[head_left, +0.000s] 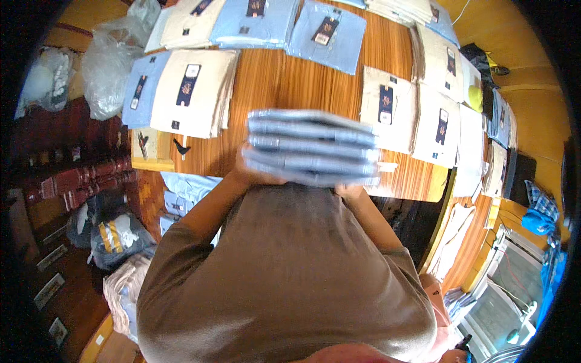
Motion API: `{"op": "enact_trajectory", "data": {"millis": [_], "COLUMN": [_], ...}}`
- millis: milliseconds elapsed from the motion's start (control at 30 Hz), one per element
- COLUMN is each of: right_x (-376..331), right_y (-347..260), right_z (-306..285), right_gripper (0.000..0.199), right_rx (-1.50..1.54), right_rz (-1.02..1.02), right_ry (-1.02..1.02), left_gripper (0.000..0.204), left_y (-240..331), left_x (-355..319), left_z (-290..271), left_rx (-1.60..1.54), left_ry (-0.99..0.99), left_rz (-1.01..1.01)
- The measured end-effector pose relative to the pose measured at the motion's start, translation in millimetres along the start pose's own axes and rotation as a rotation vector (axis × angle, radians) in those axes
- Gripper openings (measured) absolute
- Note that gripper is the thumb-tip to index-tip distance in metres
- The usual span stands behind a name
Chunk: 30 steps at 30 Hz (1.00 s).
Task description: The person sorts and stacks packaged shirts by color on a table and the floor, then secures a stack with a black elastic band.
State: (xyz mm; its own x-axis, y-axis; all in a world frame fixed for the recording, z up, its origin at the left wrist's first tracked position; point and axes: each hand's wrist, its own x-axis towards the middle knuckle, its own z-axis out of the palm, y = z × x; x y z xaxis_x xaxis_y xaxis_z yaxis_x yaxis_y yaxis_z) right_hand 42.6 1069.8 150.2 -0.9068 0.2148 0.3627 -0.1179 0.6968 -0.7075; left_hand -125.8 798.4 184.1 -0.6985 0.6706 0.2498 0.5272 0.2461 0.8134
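Note:
Close to my body, over the front edge of the wooden table (272,78), is a stack of folded light-blue garments (311,148), smeared by motion. My left hand (259,174) is closed on its lower left side. At the lower right corner, my right hand (349,192) grips the same stack. Most of the fingers are hidden beneath and behind the cloth. To the left of the stack lies a pile of cream folded garments (206,109) with dark tags. Another cream pile (387,121) is on its right, and a blue packed garment (342,45) lies beyond.
More blue packed garments (257,30) line the table's far side. Small scissors (143,145) and a black bird-shaped piece (181,147) lie by the left front edge. Plastic bags (112,78) stand at the left. A person's pink sleeve (437,302) shows at the lower right.

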Motion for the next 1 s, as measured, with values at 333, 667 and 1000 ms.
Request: {"op": "enact_trajectory", "data": {"millis": [333, 667, 1000], "right_x": [80, 41, 35], "right_y": [-31, -8, 3], "right_z": [0, -49, -117], "right_gripper": [0.084, 0.062, 0.031], "right_rx": [-0.176, 0.004, -0.163], "right_rz": [0.949, 0.500, 0.334], "right_ry": [-0.427, -0.420, -0.261], "left_gripper": [0.076, 0.034, 0.012], "left_y": [-3, 26, 50], "left_x": [58, 25, 59], "left_z": [-13, -132, -234], "left_rx": [-0.356, 0.384, 0.906], "left_ry": [-0.239, -0.630, -0.662], "left_rz": [-0.712, -0.266, -0.199]}}
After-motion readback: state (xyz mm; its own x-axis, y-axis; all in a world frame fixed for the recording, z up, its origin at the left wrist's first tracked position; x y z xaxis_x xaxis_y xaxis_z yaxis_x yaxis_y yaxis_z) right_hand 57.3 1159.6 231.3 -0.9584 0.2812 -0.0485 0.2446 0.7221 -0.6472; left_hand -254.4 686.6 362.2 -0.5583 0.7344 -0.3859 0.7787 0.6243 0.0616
